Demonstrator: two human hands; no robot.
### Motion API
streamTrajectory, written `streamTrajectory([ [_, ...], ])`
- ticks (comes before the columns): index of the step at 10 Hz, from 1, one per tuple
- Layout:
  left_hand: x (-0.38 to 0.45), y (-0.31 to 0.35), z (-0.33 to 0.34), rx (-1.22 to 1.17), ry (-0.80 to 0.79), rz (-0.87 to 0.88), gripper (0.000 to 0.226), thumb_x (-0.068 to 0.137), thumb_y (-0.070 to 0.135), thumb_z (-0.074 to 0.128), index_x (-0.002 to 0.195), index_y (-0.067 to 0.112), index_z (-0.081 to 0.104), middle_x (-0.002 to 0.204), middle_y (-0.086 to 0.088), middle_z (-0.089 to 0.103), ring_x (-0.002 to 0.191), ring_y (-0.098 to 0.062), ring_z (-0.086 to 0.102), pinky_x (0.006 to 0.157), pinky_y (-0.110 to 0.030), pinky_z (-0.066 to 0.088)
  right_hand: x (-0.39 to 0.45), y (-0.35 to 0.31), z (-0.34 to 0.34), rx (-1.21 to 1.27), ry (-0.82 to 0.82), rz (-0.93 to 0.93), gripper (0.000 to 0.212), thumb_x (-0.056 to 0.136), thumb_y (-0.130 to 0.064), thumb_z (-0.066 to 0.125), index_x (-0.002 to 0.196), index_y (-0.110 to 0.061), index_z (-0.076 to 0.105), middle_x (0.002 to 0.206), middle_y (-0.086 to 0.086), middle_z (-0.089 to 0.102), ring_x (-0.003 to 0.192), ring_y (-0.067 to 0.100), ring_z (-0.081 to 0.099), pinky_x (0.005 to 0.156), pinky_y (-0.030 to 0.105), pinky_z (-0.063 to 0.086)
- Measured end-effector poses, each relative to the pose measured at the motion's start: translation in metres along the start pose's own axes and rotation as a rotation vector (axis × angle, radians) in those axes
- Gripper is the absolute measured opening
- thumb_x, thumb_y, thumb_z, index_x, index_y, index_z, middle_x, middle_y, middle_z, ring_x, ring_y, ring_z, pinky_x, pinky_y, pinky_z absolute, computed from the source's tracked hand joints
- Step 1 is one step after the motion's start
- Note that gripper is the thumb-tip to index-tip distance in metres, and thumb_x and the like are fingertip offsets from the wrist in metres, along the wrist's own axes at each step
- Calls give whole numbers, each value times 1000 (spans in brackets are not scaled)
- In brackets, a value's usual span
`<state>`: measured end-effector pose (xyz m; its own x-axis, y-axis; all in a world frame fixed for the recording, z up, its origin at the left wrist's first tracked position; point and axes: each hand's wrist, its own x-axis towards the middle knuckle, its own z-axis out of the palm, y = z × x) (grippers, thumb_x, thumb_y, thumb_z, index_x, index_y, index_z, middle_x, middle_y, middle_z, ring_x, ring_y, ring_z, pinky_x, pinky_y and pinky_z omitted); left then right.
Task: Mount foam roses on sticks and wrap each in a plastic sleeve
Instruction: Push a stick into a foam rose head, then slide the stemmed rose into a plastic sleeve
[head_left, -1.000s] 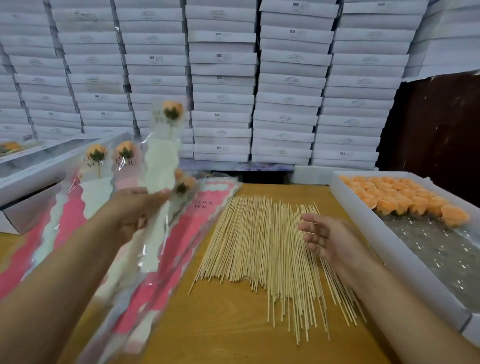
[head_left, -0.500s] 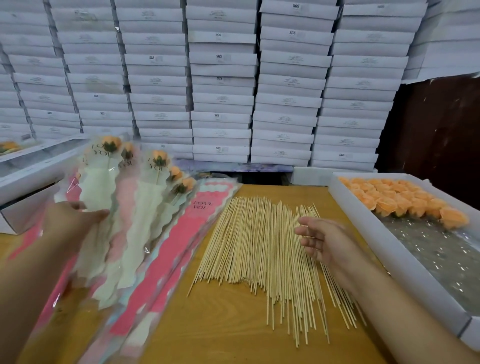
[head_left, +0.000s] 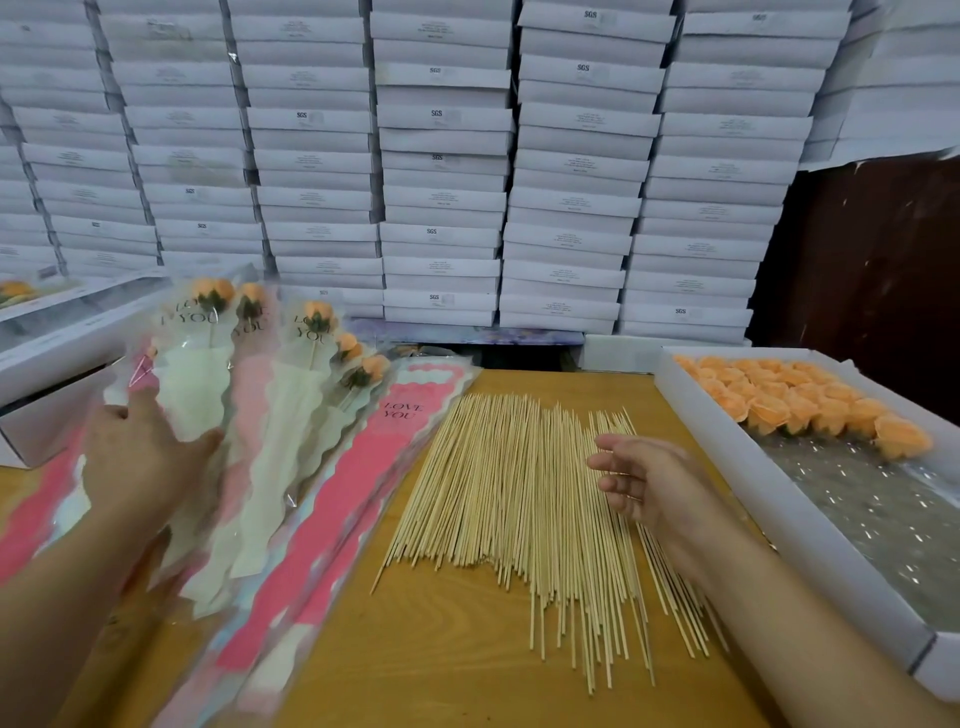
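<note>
A person sits at a wooden table with both forearms reaching forward. The left hand is on the left side, its fingers spread and fairly straight, pressed flat against a fan of wrapped roses. Each of these is an orange foam rose on a thin stick inside a clear plastic sleeve with a white or pink wavy inner panel and the words "LOVE YOU" printed near the top. The thumb lies across the front of one white-panelled sleeve; the picture is blurred here, so it is hard to tell whether the hand lifts the bundle or only rests on it. Beneath and to the right of the bundle lies a stack of empty sleeves, mostly pink, running diagonally across the table's left part.

In the middle of the table lies a wide pile of wooden sticks, laid roughly parallel and pointing away from the person. The right hand hovers over the right edge of this pile, palm turned leftward, fingers loosely bent and holding nothing.

At the right edge sits a shallow white tray lined with shiny clear film; loose orange foam roses fill its far end. On the far left stands another white box. Behind the table rises a wall of stacked flat white boxes, some marked "SGS"
</note>
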<state>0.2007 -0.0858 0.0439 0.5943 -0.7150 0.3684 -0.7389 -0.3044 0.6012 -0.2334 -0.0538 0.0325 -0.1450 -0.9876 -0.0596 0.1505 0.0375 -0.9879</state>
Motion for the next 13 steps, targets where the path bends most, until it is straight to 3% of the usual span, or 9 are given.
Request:
streamTrajectory([
  [2, -2, 8, 8, 121, 34, 84, 58, 89, 29, 70, 139, 6, 51, 145, -29, 35, 134, -48, 32, 106, -62, 34, -1, -1, 0, -19, 0, -1, 19, 98, -11, 53, 106, -9, 70, 80, 4, 77, 57, 8, 65, 50, 19, 52],
  [4, -21, 43, 19, 66, 0, 166, 54, 94, 24, 62, 142, 5, 48, 152, -28, 29, 139, -48, 25, 113, -57, 23, -3, -1, 0, -33, -4, -7, 19, 98, -11, 53, 106, -10, 70, 82, 4, 77, 59, 8, 66, 52, 20, 53],
  [5, -46, 75, 23, 4, -50, 280, 51, 97, 26, 60, 143, 7, 50, 149, -26, 38, 137, -44, 33, 110, -56, 31, -4, -2, 1, -44, -10, -9, 20, 98, -10, 52, 106, -11, 70, 82, 4, 77, 59, 8, 66, 51, 20, 53],
  [6, -84, 107, 32, -119, -235, 455, 48, 99, 28, 57, 143, 11, 52, 145, -18, 51, 131, -34, 47, 109, -46, 37, -5, -2, 1, -68, -13, -11, 20, 98, -10, 51, 106, -11, 70, 82, 3, 77, 59, 7, 66, 51, 20, 52],
  [7, -127, 128, 48, -135, -459, 604, 53, 102, 46, 48, 149, 22, 44, 154, -3, 45, 139, -21, 43, 115, -39, 32, -6, -2, 1, -83, -13, -14, 20, 98, -10, 52, 107, -12, 70, 83, 2, 77, 61, 7, 67, 53, 20, 53],
  [8, -159, 138, 67, 33, -591, 740, 62, 102, 60, 32, 156, 29, 31, 166, 0, 23, 153, -20, 17, 125, -43, 15, -7, -2, 2, -86, -3, -16, 20, 99, -11, 51, 106, -13, 70, 82, 2, 77, 61, 8, 66, 54, 21, 52],
  [9, -177, 137, 77, 157, -711, 771, 70, 98, 69, 19, 159, 35, 17, 169, 4, 2, 155, -22, -5, 125, -45, -1, -9, -3, 5, -100, 1, -20, 21, 99, -12, 51, 105, -14, 70, 83, 1, 77, 61, 7, 66, 54, 21, 52],
  [10, -184, 132, 82, 231, -769, 800, 74, 94, 74, 10, 159, 38, 7, 168, 6, -7, 154, -20, -14, 122, -45, -9, -10, -4, 6, -108, 2, -23, 20, 99, -11, 51, 104, -15, 71, 83, 2, 77, 60, 6, 66, 52, 19, 52],
  [13, -188, 129, 87, 270, -720, 802, 71, 97, 72, 9, 159, 39, 6, 169, 8, -4, 155, -18, -8, 123, -43, -6, -12, -2, 10, -165, 30, -45, 20, 97, -9, 52, 101, -15, 70, 81, 2, 77, 59, 7, 64, 51, 20, 50],
])
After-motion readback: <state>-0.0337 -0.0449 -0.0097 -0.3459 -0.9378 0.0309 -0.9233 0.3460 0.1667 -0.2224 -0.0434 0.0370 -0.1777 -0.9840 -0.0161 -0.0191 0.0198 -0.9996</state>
